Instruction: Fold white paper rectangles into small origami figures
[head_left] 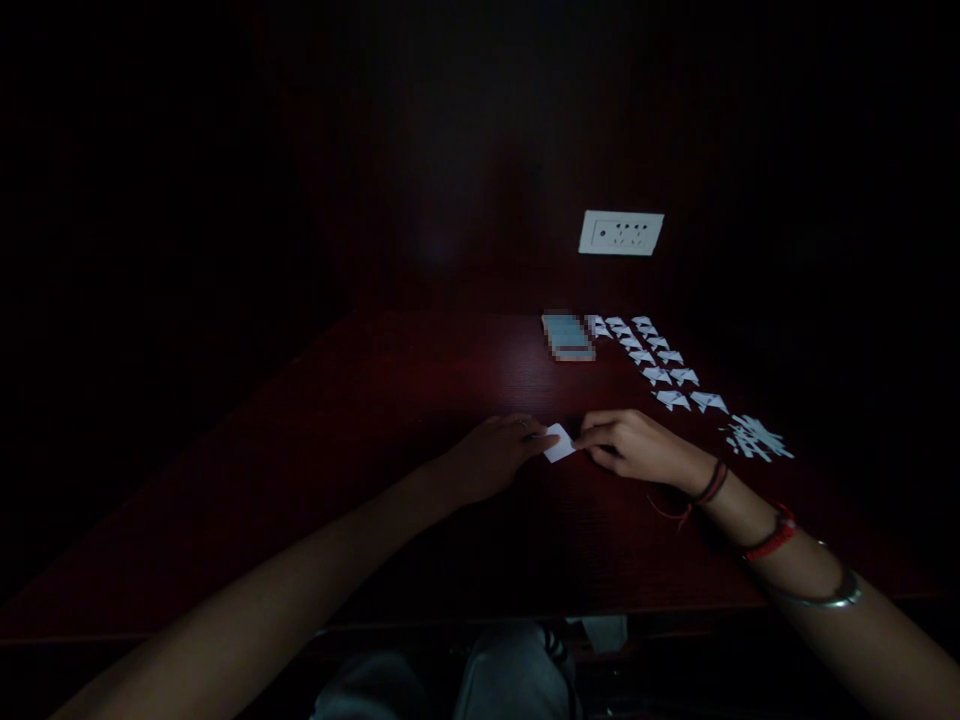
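A small white piece of paper sits between my two hands just above a dark red table. My left hand pinches its left edge with the fingers closed. My right hand pinches its right edge, fingers curled; the wrist wears red and dark string bracelets and a metal bangle. The scene is very dark.
Behind my right hand lie several small folded white paper shapes in two rows, with a pile of white paper scraps to the right. A blurred bluish stack lies at the back. A white wall socket is above the table.
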